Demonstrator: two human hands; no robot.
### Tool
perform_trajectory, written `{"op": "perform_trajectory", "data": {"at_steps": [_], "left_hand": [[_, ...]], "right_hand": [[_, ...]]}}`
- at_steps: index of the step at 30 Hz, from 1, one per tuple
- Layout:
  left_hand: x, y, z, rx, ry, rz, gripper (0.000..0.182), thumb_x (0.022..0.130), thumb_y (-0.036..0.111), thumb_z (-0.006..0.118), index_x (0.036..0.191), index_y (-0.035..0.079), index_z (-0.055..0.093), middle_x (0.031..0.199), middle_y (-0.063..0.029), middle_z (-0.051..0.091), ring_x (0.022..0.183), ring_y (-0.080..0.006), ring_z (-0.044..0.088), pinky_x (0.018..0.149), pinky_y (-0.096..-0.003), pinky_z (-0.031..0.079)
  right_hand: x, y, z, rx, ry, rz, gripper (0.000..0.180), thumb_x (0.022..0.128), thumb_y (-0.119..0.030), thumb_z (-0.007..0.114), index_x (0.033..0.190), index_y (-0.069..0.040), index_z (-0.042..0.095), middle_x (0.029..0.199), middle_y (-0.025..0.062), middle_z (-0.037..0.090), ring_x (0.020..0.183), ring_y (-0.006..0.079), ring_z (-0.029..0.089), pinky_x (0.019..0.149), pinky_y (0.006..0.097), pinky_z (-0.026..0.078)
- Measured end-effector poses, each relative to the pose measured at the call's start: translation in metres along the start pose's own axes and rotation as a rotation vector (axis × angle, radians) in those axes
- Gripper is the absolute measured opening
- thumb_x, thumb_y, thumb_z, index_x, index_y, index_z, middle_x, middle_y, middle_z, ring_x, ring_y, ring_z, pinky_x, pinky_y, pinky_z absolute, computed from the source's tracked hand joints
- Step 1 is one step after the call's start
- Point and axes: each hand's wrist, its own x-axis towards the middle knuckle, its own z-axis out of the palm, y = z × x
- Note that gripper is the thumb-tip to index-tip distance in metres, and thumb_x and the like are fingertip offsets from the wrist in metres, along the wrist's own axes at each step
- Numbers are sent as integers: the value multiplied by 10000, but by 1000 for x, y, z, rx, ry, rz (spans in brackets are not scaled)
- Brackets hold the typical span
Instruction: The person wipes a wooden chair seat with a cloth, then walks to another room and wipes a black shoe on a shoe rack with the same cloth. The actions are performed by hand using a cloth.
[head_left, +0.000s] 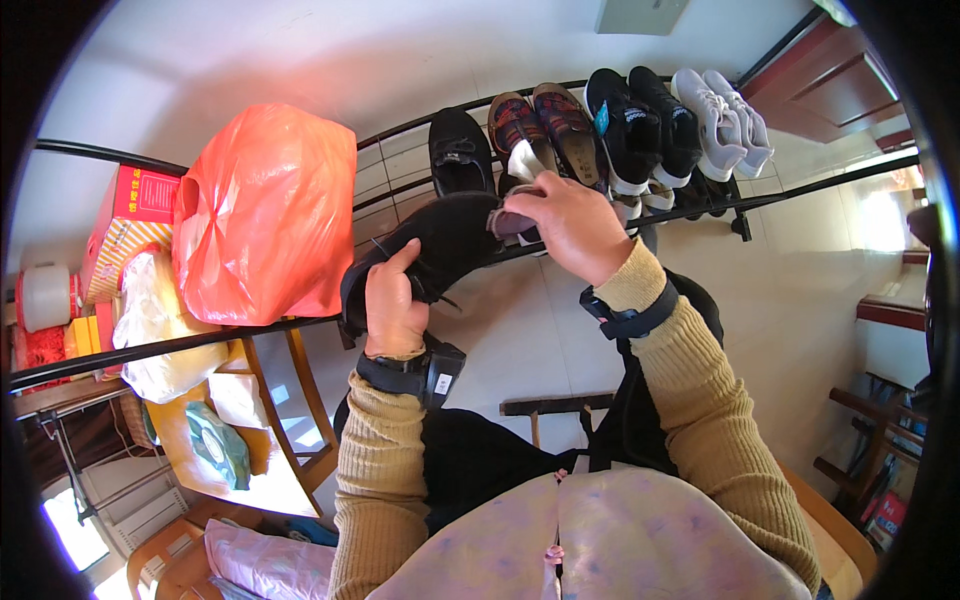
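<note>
A black shoe (457, 232) with dangling laces lies tilted in my left hand (397, 304), which grips one end with the thumb over its upper. At its other end, my right hand (574, 225) pinches a greyish-pink cloth (513, 219) against the shoe. Just beyond stands a single black shoe (459, 154) with a bow, on a black metal shoe rack (817, 185). Beside it is a pair of patterned shoes (564, 127); something white (526, 161) shows at their near side, its kind unclear.
Black sneakers (634, 124) and white sneakers (724, 124) stand farther right on the rack. To the left sit a red plastic bag (270, 214), a red box (139, 199) and a white plastic bag (161, 322). A small stool (556, 405) is between my legs.
</note>
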Motion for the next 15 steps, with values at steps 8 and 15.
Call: {"op": "perform_trajectory", "data": {"at_steps": [8,15], "left_hand": [[-9,4,17,-162,21,-56,314,911,125,592,1184,-30,591,1137,-156,660,1037,-289,644,929,-432,514],[-12,0,20,-208,-34,-48,267,897,89,561,1139,-20,596,1128,-133,654,1048,-275,623,953,-415,494]], "right_hand": [[10,-10,0,193,435,97,329,791,23,597,1079,-127,648,940,125,597,835,333,628,714,405,527],[13,-32,27,61,297,39,362,781,9,582,1124,-105,594,1012,156,572,892,342,620,713,410,533]]}}
